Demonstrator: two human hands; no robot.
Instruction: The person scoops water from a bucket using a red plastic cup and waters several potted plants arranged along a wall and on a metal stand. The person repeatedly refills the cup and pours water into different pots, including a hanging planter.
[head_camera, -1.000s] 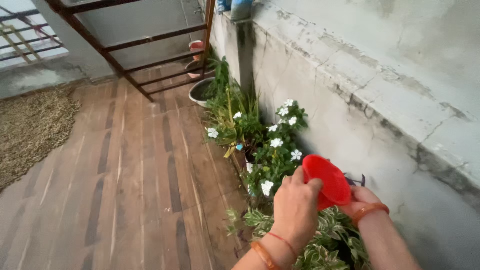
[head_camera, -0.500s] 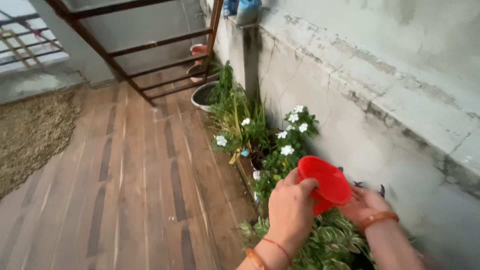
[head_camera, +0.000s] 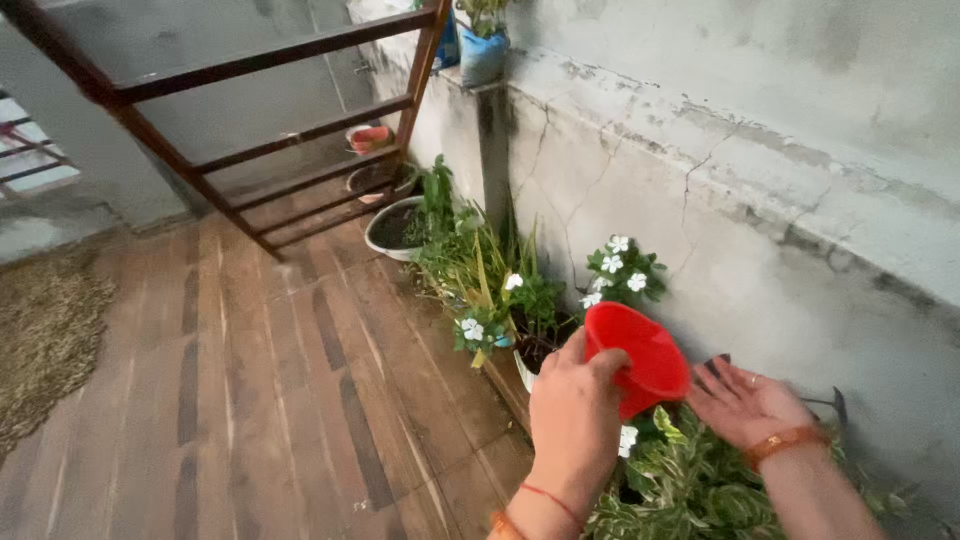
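Note:
My left hand (head_camera: 573, 420) grips a red plastic cup (head_camera: 640, 356) by its rim and holds it tilted over the plants by the wall. Just to the right of the cup, my right hand (head_camera: 745, 404) is open with the palm up and fingers spread; I cannot tell whether it touches the cup's base. A variegated green-and-white plant (head_camera: 690, 485) grows under both hands. Behind the cup stands a plant with white flowers (head_camera: 620, 270).
A cracked grey wall (head_camera: 760, 190) with a ledge runs along the right. More potted plants line its foot, among them a white pot (head_camera: 392, 226). A blue pot (head_camera: 482, 52) stands on the ledge. A brown metal frame (head_camera: 300, 130) leans at the back over the wooden floor (head_camera: 270, 380).
The view has shifted down and forward along the wall. My right hand has come off the cup and opened beside it. My left hand still holds the cup.

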